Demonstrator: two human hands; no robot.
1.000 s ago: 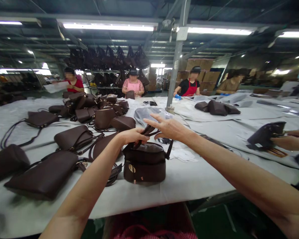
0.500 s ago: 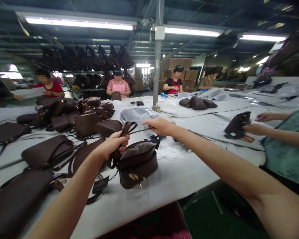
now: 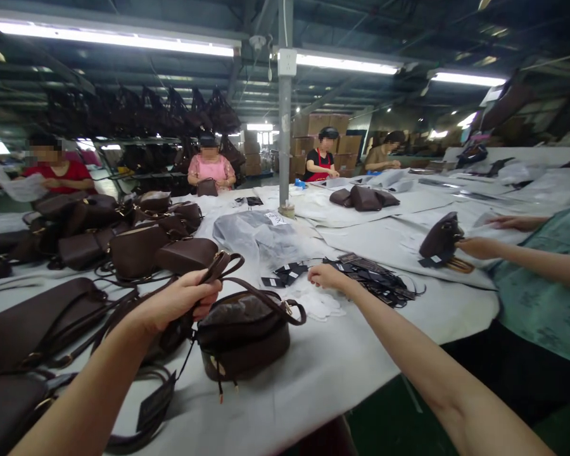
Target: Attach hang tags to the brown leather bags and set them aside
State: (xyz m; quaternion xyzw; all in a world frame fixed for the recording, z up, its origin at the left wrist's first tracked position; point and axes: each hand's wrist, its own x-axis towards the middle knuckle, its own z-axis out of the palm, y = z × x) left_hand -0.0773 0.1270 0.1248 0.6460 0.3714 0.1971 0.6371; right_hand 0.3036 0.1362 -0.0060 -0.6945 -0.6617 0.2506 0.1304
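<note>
My left hand (image 3: 183, 301) is closed around the looped dark brown strap (image 3: 221, 266) of a small dark brown handbag (image 3: 247, 348). The bag stands on the white table, its top unzipped with grey lining or wrap showing inside. One strap part with a gold buckle arches over its right side. On the bag's left a black hang tag (image 3: 156, 399) dangles on a cord. My right hand (image 3: 330, 278) is past the bag, fingers curled together, between two groups of black tags (image 3: 380, 278) and above thin white pieces (image 3: 319, 305). Whatever its fingers hold, if anything, is hidden.
Many brown handbags (image 3: 137, 247) crowd the table's left side. Clear plastic wrap (image 3: 251, 234) lies ahead, before a grey post (image 3: 285, 126). At right, a co-worker's hands (image 3: 479, 247) handle a dark bag (image 3: 441, 240). Other people work along the far side.
My right hand has let go of the strap and moved right and down to the tags. The loosened strap now arches over the bag. My left hand still grips its loop; the view has shifted.
</note>
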